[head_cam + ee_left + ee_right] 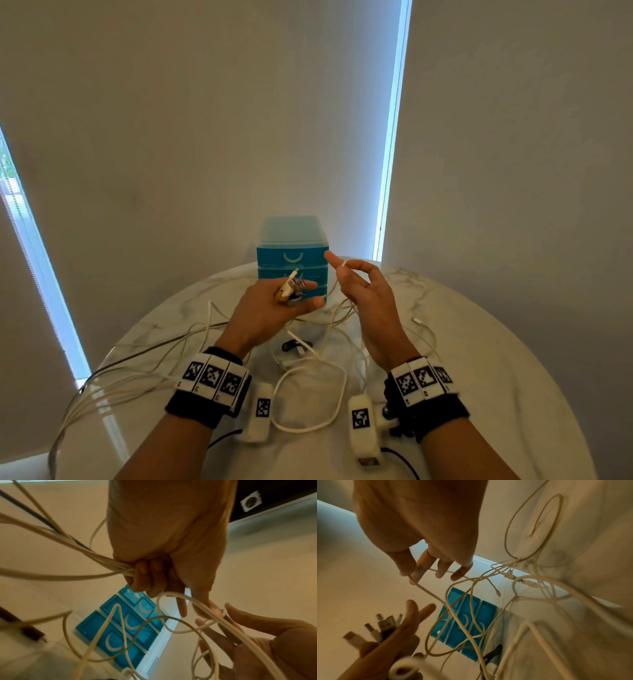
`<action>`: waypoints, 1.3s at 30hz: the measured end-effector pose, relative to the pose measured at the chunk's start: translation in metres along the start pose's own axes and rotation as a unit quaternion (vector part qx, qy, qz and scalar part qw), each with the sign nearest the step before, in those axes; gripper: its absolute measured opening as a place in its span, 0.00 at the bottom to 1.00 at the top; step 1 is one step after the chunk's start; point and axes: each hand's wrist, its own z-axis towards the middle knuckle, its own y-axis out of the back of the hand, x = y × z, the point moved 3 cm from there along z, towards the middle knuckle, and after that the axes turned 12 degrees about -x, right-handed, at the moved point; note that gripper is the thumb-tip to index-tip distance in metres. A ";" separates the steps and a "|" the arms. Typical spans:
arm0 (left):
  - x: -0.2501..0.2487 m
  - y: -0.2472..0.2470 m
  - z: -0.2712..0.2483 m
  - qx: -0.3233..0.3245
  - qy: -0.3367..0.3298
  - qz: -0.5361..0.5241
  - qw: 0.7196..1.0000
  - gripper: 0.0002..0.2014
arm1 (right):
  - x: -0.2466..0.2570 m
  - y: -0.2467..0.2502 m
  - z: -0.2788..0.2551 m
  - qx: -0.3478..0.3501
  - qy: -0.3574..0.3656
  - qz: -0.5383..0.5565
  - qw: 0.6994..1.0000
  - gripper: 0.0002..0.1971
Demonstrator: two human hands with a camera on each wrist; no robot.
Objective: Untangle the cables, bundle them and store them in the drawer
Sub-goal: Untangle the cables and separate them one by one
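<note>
table: I see a round white marble top (496, 359), everything else sits on it.
drawer unit: blue three-drawer box (293, 260) at the table's far edge, all drawers closed.
cables: white tangle (308, 370) loose on the table in front of the drawer unit, strands trailing off the table's left edge.
left hand (270, 308): raised in front of the drawer unit, fingers curled round a bunch of cable plug ends (291, 287).
right hand (363, 291): just right of the drawer unit, thumb and forefinger pinching one thin white cable (428, 591), other fingers loose.
</note>
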 end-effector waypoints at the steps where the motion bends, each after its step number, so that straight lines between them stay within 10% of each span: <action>1: 0.000 -0.002 0.000 0.007 -0.003 0.002 1.000 0.21 | -0.001 -0.003 -0.001 0.016 -0.005 -0.015 1.000 0.17; 7: -0.014 -0.001 -0.004 0.005 -0.003 -0.069 0.998 0.08 | -0.007 -0.011 -0.003 0.054 -0.008 -0.084 0.995 0.15; 11: -0.011 0.009 0.000 -0.104 -0.012 -0.103 0.989 0.06 | -0.020 -0.004 0.004 0.000 -0.062 -0.111 0.992 0.21; 20: -0.011 0.027 0.002 -0.316 -0.009 -0.196 0.928 0.07 | -0.043 0.006 0.013 0.058 -0.047 -0.297 0.952 0.06; 30: -0.007 0.051 0.005 -0.429 0.031 -0.323 0.843 0.05 | -0.057 0.033 0.021 0.006 -0.003 -0.433 0.902 0.14; 34: -0.005 0.050 0.006 -0.403 0.037 -0.322 0.856 0.03 | -0.051 0.038 0.020 -0.053 0.039 -0.383 0.921 0.07; 39: 0.007 0.032 0.010 -0.275 0.113 -0.253 0.921 0.06 | -0.025 0.033 0.026 -0.101 0.005 -0.024 0.995 0.11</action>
